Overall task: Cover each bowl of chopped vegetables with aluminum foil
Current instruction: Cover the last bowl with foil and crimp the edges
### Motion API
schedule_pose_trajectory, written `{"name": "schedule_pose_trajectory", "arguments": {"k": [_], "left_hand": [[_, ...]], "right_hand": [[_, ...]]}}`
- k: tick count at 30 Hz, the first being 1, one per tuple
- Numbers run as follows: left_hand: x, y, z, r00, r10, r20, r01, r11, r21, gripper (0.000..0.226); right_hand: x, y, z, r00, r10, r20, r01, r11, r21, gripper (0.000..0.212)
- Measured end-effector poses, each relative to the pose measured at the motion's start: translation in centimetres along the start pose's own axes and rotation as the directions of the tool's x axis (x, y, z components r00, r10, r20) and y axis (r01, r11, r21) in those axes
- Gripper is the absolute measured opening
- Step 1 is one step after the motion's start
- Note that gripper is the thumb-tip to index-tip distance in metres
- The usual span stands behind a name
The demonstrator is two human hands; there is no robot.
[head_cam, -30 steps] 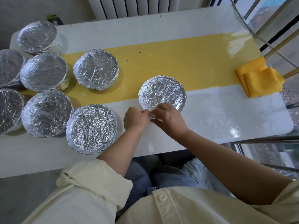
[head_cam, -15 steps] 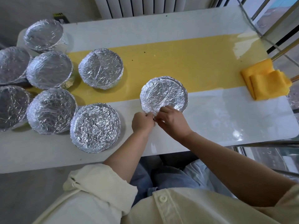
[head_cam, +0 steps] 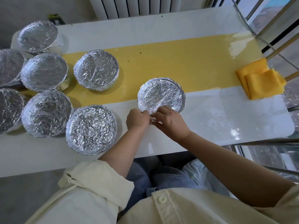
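Working at the round bowl wrapped in crinkled silver aluminium foil, sitting at the near middle of the glossy white table with a yellow band and straddling that band's front border. Pinching the loose foil flap at the bowl's near rim with both the left hand and the right hand, fingers curled in and fingertips meeting over the crumpled metal. Crowding the table's left end with seven more foil-covered bowls, the nearest lying just beside the left forearm, the leftmost two running off the frame. Keeping well apart from a folded yellow cloth at the right edge, with glossy tabletop between. Backing onto a white ribbed radiator beyond the far edge; bordering on metal rails to the right. Counting eight covered bowls, one cloth, two hands.
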State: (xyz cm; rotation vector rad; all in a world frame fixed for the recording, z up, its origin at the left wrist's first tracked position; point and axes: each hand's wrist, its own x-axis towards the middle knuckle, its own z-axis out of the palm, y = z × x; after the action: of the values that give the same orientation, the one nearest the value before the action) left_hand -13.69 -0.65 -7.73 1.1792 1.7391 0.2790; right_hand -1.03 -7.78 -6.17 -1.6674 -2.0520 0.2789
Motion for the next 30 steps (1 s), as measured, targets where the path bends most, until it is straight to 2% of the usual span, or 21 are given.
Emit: {"name": "schedule_pose_trajectory", "arguments": {"k": [2,5,9,12,14,19,22,25,30], "left_hand": [[0.2,0.3,-0.5,1.0,0.013,0.0,-0.013,1.0,0.018,0.043],[0.5,0.3,-0.8,1.0,0.002,0.014,-0.002,1.0,-0.001,0.044],[-2.0,1.6,-0.7,0.992,-0.11,0.059,0.118,0.982,-0.147,0.039],[-3.7,2.3,-0.2,0.973,-0.168,0.157,0.211,0.924,-0.319,0.017],[-3.5,2.2,0.2,0.967,-0.19,0.17,0.241,0.897,-0.37,0.019],[-2.9,2.2,0.1,0.963,-0.195,0.188,0.251,0.905,-0.344,0.028],[-3.2,2.3,-0.1,0.949,-0.19,0.252,0.26,0.925,-0.279,0.028],[-2.9,2.1,-0.1,0.955,-0.166,0.247,0.222,0.95,-0.219,0.032],[-2.7,2.0,-0.4,0.944,-0.186,0.271,0.238,0.955,-0.175,0.028]], "right_hand": [[-0.6,0.6,-0.4,0.999,-0.032,0.016,0.032,0.999,-0.011,0.024],[-1.0,1.0,-0.7,0.999,-0.051,-0.003,0.051,0.998,-0.047,0.014],[-0.6,0.6,-0.3,0.998,-0.046,-0.043,0.044,0.998,-0.052,0.016],[-0.3,0.2,-0.1,0.998,-0.011,-0.063,0.009,0.999,-0.035,0.023],[-0.2,-0.1,0.0,0.997,-0.008,-0.074,0.005,1.0,-0.028,0.025],[0.0,-0.3,0.1,0.996,0.024,-0.083,-0.024,1.0,-0.001,0.026],[0.0,-0.2,0.1,0.996,0.028,-0.084,-0.028,1.0,0.002,0.025],[0.1,-0.2,0.2,0.997,0.029,-0.073,-0.027,0.999,0.02,0.027],[0.2,-0.2,0.3,0.996,0.024,-0.081,-0.024,1.0,0.01,0.024]]}}
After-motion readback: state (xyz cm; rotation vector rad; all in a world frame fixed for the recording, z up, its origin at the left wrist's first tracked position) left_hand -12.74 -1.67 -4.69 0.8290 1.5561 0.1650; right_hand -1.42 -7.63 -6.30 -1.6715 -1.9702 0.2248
